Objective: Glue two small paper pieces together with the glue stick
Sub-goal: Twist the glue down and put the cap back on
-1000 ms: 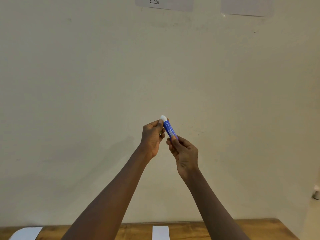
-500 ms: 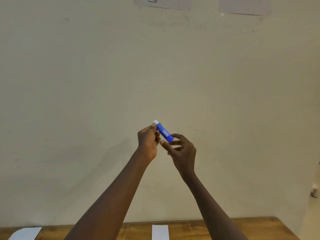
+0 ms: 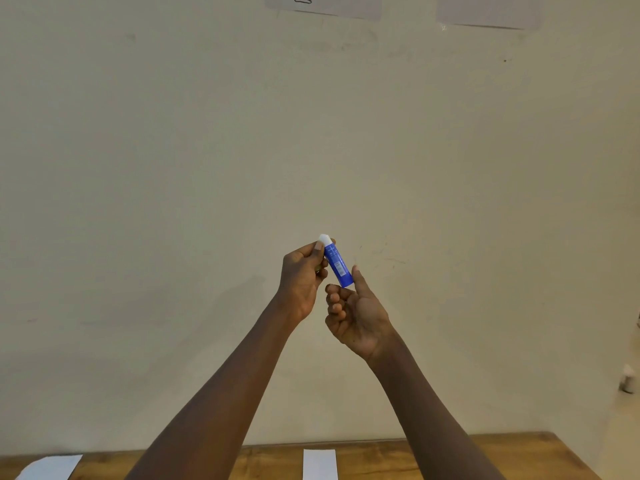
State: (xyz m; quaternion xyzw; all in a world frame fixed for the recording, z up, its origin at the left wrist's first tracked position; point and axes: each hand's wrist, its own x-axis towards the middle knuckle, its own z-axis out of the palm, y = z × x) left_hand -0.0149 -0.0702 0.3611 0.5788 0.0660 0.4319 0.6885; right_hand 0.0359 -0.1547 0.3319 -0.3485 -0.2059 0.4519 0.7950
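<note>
A blue glue stick (image 3: 337, 263) with a white cap is held up in front of the wall, tilted with the cap up-left. My left hand (image 3: 302, 279) pinches its capped upper end. My right hand (image 3: 356, 311) sits under the lower end, palm turned toward me, thumb and fingers touching the base. Two white paper pieces lie on the wooden table (image 3: 485, 455) at the bottom edge: a narrow strip (image 3: 319, 464) in the middle and a wider piece (image 3: 48, 467) at the far left, both partly cut off.
A plain cream wall fills most of the view. Two paper sheets (image 3: 325, 3) hang at its top edge. A small white bottle (image 3: 627, 382) stands at the far right.
The glue stick has gone from a flatter tilt back to steeper. My right hand has turned palm-up and curled under the stick's base.
</note>
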